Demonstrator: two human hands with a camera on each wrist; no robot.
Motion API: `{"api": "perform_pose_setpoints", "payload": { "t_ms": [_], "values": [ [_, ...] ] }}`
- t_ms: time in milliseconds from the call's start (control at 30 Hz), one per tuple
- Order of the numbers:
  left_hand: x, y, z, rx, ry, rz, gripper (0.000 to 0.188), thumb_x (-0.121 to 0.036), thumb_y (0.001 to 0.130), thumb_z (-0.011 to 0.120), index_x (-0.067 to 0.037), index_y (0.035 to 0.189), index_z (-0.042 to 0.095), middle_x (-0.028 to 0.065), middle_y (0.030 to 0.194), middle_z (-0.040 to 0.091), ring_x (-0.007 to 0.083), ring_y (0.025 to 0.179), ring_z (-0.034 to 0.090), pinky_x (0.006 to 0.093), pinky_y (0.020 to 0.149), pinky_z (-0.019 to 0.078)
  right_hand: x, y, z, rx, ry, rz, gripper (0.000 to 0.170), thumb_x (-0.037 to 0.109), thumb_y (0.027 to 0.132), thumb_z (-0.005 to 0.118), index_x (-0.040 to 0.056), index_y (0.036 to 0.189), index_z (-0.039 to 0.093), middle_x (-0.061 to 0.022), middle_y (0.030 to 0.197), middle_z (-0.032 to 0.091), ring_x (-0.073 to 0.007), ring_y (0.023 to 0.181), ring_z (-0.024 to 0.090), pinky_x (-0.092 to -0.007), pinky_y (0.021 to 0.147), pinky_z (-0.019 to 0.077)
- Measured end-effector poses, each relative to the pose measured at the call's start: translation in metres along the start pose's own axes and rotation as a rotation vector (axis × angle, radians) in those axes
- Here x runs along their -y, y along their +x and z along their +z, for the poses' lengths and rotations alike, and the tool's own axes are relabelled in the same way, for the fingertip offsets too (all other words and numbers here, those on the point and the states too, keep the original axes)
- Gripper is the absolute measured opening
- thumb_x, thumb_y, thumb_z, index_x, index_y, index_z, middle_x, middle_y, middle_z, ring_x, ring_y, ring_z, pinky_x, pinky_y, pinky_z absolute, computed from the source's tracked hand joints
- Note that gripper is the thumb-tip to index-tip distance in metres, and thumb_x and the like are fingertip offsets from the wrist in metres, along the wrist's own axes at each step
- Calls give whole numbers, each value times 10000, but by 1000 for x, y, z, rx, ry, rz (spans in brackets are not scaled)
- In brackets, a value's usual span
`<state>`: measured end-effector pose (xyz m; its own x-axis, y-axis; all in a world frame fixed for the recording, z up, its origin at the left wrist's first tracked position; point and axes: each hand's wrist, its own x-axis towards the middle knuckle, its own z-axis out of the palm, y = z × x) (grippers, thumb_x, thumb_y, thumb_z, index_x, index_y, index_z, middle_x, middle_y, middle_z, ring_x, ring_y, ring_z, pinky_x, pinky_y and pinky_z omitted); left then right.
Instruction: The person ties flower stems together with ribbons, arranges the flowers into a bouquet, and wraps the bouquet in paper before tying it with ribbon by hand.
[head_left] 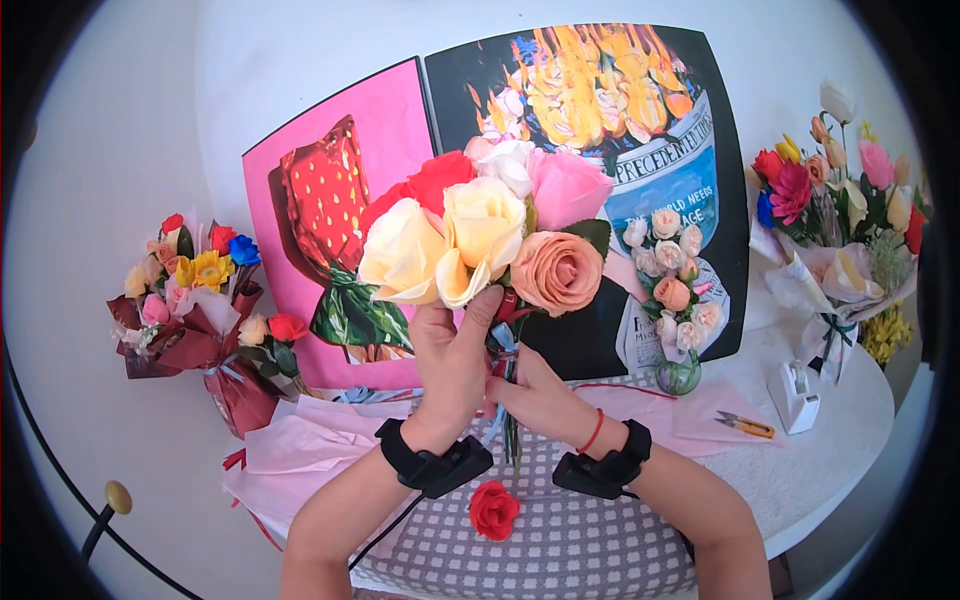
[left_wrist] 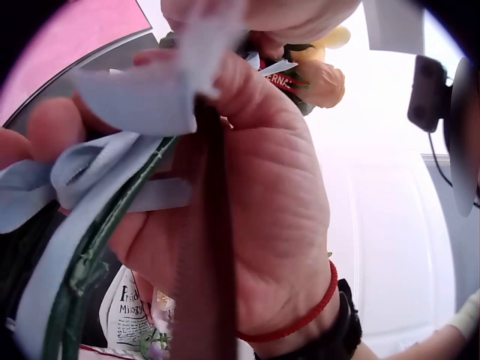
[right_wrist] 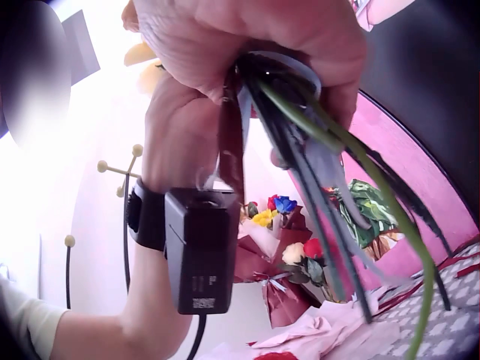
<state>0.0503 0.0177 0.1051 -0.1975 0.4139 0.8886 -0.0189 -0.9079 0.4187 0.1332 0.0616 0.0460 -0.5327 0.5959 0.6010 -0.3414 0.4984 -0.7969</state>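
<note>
In the head view, a bouquet of roses (head_left: 485, 230) in cream, red, pink, white and peach stands upright at the centre. My left hand (head_left: 450, 355) grips it just under the blooms, thumb pointing up along the stems. Lower down, my right hand (head_left: 540, 400), with a red cord at its wrist, holds the stems (right_wrist: 322, 165). A light blue ribbon (left_wrist: 97, 169) is looped around the stems between the hands, its tails hanging. A dark red ribbon (left_wrist: 206, 255) also hangs there. Below the hands, a single red rose (head_left: 494, 510) lies on the checked cloth.
Pink wrapping paper (head_left: 320, 440) lies on the left of the white table (head_left: 840, 430). Scissors (head_left: 745, 424) and a white tape dispenser (head_left: 797, 395) lie on the right. Wrapped bouquets (head_left: 240, 370) flank both sides; a small glass vase (head_left: 679, 375) and two painted panels (head_left: 400, 110) stand behind.
</note>
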Motion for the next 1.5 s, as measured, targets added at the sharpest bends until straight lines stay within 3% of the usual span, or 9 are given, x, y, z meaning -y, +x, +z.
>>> {"api": "perform_pose_setpoints", "payload": {
  "t_ms": [300, 400, 600, 767, 800, 1133, 1200, 1300, 1500],
  "values": [
    [-8, -3, -28, 270, 192, -97, 204, -82, 811, 591, 10, 993, 582, 29, 961, 596, 92, 900, 518, 252, 826, 390, 20, -2, -16, -23, 74, 163, 322, 138, 748, 637, 26, 1000, 471, 0, 727, 473, -45, 482, 424, -214, 391, 327],
    [-4, -3, -31, 239, 258, -133, 201, -55, 773, 626, 9, 961, 596, 31, 914, 606, 94, 874, 527, 249, 802, 404, 18, -3, -17, 6, 43, 233, 301, 133, 744, 641, 31, 980, 484, -2, 743, 467, -50, 540, 445, -215, 447, 365],
    [-5, -13, -21, 89, 170, -186, 269, -14, 746, 646, -1, 1002, 565, 44, 937, 593, 113, 857, 542, 255, 781, 429, 10, -3, -20, -111, -87, 5, 223, 96, 787, 603, 43, 975, 497, 9, 830, 547, -37, 677, 485, -188, 552, 397],
    [-5, -15, -15, 53, 27, -156, 353, -11, 752, 642, -11, 1082, 516, 63, 1037, 570, 134, 937, 542, 266, 813, 436, 3, -2, -23, -89, -72, -1, 371, 64, 794, 575, 18, 1136, 439, -11, 987, 520, -56, 855, 477, -202, 701, 418],
    [-7, -15, -14, 54, 26, -158, 353, -11, 752, 642, -11, 1082, 516, 63, 1037, 570, 134, 937, 542, 266, 813, 436, 1, -1, -22, -108, -116, -60, 341, 97, 780, 531, -17, 1088, 440, -52, 867, 524, -89, 693, 477, -226, 649, 418],
    [-7, -12, -22, 77, 84, -136, 266, -5, 785, 599, 18, 1045, 549, 64, 972, 607, 120, 879, 564, 252, 770, 445, 15, -3, -22, 87, -51, 159, 413, 200, 831, 560, 4, 1162, 409, -50, 959, 523, -90, 826, 467, -250, 771, 396],
    [-7, -11, -23, 90, 106, -146, 221, 5, 790, 585, 34, 1008, 569, 60, 942, 617, 109, 859, 566, 241, 731, 453, 15, -3, -25, 61, -174, -248, 452, 218, 844, 561, 11, 1207, 388, -64, 1017, 535, -81, 842, 497, -236, 757, 414],
    [-8, -10, -25, 75, 17, -219, 231, -9, 782, 605, 34, 1007, 572, 52, 924, 625, 103, 846, 567, 236, 733, 446, 22, -1, -28, 30, 84, -234, 422, 195, 852, 554, 6, 1200, 409, -75, 1043, 547, -75, 871, 513, -228, 747, 427],
    [-2, -15, -27, 87, 128, -98, 314, -41, 794, 606, -12, 1095, 522, 54, 1026, 577, 117, 917, 544, 260, 806, 436, 16, 2, -23, -123, -71, -360, 243, 153, 859, 528, -5, 1042, 550, -62, 898, 611, -116, 767, 562, -251, 680, 446]
  ]
}}
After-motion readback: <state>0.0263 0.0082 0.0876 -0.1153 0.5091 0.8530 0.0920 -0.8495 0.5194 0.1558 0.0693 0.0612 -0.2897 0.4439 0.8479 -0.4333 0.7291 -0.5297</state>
